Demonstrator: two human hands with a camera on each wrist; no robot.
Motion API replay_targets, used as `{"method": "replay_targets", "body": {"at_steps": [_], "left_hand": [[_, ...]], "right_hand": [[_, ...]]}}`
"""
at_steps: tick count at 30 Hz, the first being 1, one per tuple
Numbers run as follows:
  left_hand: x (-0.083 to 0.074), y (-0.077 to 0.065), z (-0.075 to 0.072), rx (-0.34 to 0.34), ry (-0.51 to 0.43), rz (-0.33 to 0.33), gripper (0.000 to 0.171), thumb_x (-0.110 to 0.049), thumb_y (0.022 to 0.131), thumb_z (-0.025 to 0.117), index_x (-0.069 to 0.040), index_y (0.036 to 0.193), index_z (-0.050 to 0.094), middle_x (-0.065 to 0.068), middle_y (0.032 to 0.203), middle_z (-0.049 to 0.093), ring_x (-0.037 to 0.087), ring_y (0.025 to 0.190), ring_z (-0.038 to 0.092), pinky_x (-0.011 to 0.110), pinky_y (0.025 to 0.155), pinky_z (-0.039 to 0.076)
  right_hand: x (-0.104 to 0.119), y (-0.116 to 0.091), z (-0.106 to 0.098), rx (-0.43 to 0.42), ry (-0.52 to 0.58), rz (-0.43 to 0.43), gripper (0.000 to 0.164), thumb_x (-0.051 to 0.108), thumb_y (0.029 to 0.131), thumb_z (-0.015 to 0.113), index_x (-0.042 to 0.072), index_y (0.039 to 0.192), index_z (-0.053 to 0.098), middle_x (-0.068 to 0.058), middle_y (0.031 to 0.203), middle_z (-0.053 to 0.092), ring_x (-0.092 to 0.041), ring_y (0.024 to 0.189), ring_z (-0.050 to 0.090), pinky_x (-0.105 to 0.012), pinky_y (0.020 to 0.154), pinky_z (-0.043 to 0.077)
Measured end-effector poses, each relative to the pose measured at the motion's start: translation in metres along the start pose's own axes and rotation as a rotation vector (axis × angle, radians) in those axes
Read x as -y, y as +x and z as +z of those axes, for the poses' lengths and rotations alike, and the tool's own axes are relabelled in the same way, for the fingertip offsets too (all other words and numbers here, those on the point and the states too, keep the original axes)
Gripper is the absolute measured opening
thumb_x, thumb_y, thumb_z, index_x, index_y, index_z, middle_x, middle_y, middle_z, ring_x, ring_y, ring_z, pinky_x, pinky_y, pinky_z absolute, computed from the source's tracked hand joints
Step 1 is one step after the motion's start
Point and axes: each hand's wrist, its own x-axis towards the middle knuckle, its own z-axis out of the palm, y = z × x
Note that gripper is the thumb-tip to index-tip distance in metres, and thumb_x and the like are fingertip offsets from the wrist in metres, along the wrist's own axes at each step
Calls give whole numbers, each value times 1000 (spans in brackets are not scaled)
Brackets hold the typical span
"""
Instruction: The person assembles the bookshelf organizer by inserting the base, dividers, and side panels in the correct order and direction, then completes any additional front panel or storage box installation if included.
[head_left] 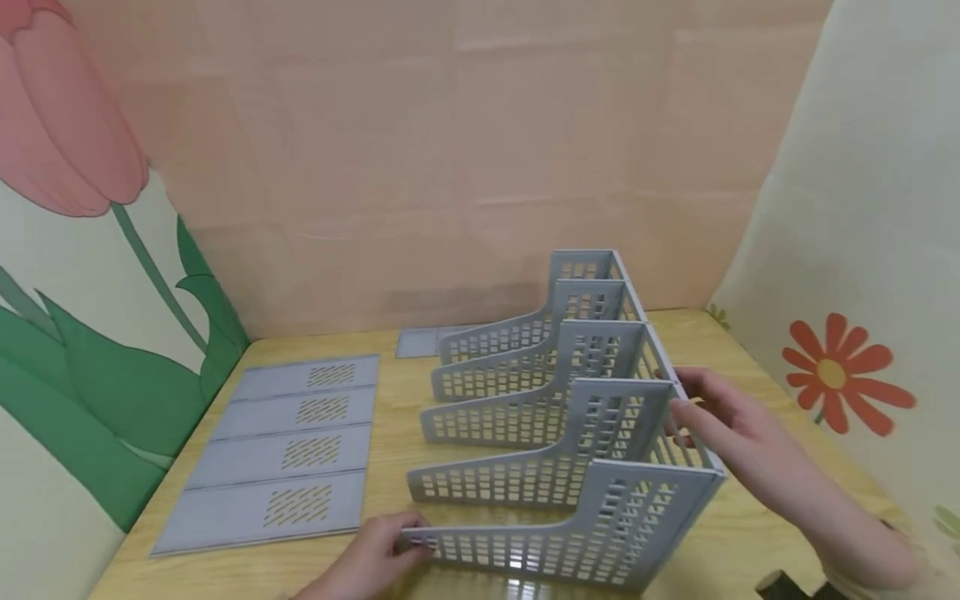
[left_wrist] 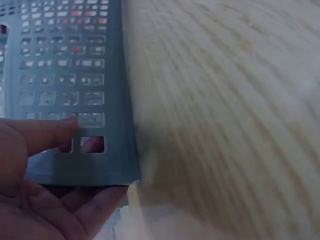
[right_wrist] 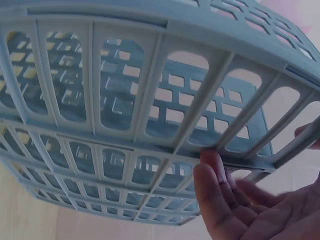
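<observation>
Here, L hand (head_left: 377, 552) pinches tip of rack (head_left: 580, 421), R hand (head_left: 738, 421), part-curled, grips its back, panels (head_left: 247, 452) nearby on bench (head_left: 393, 437)

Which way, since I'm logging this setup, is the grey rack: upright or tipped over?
Upright: in the head view, the grey rack has its dividers standing on edge, tall ends joined along the slatted back.

Plastic, Wood Grain, Creased Sheeting

Rack (head_left: 579, 417), five o'clock: moulded plastic, smooth, low sheen to my eye. Flat panels (head_left: 247, 458), eight o'clock: similar plastic, matt. Tabletop (head_left: 390, 454), six o'clock: wood-grained, lightly glossy. Backdrop (head_left: 450, 150), twelve o'clock: matt, creased; paper or cloth, I cannot tell.
</observation>
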Motion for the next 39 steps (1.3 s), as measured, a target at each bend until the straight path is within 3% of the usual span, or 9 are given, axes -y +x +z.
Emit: {"method": "replay_targets", "body": {"at_steps": [5, 8, 11, 14, 20, 22, 25, 33, 39], "left_hand": [[-3, -9, -17, 50, 57, -56, 28, -28, 88, 68, -12, 111, 64, -5, 106, 67, 14, 101, 60, 35, 86, 50], [-5, -14, -42, 66, 183, -85, 61, -46, 84, 68, -14, 132, 52, 5, 131, 55, 28, 121, 49, 51, 96, 42], [1, -14, -78, 52, 339, -118, 85, -55, 75, 73, -12, 141, 43, 18, 146, 37, 41, 132, 32, 63, 101, 29], [20, -7, -116, 79, 456, -231, 99, -53, 69, 79, -7, 145, 36, 30, 149, 22, 53, 135, 16, 75, 97, 18], [62, 7, -154, 179, 539, -487, 115, -55, 63, 82, -9, 150, 24, 40, 148, 2, 65, 128, -4, 84, 85, 9], [71, 8, -154, 189, 540, -509, 117, -57, 62, 81, -8, 150, 22, 41, 147, 1, 67, 127, -4, 84, 86, 10], [78, 8, -150, 192, 549, -519, 119, -58, 61, 81, -8, 151, 21, 40, 148, 1, 67, 127, -2, 84, 86, 11], [69, -8, -139, 207, 585, -557, 121, -65, 55, 80, -16, 151, 26, 34, 151, 7, 63, 130, 4, 87, 79, 12], [62, -33, -123, 213, 579, -560, 124, -67, 50, 81, -14, 149, 29, 36, 149, 10, 66, 128, 6, 88, 76, 12]], "right_hand": [[19, -8, 19, -128, 23, -161, 42, 9, 102, 38, 7, 143, 35, -9, 134, 45, -9, 115, 47, -16, 87, 41], [36, -16, 32, -277, -41, -495, 37, 17, 101, 45, 0, 133, 49, -13, 138, 44, -19, 127, 38, -21, 102, 29], [53, -18, 45, -417, -247, -895, 42, 34, 96, 54, -5, 110, 64, -22, 122, 57, -34, 119, 46, -40, 110, 23], [66, -19, 57, -474, -470, -1081, 49, 46, 93, 57, -1, 97, 69, -19, 99, 67, -34, 96, 59, -47, 109, 26], [73, -25, 66, -440, -724, -1022, 51, 46, 98, 47, 2, 98, 72, -3, 69, 63, -24, 61, 55, -38, 84, 43], [70, -25, 67, -451, -764, -1017, 50, 44, 99, 45, 2, 99, 72, -1, 65, 58, -24, 58, 52, -39, 78, 41], [66, -23, 67, -476, -787, -1014, 49, 43, 99, 45, 2, 98, 72, -2, 62, 55, -25, 56, 52, -37, 97, 39], [63, -25, 62, -498, -836, -922, 54, 46, 99, 42, 0, 91, 69, -5, 68, 59, -28, 59, 53, -43, 108, 30], [71, -33, 80, -469, -837, -843, 49, 41, 100, 35, 2, 110, 65, -21, 101, 63, -41, 95, 54, -57, 108, 22]]}}
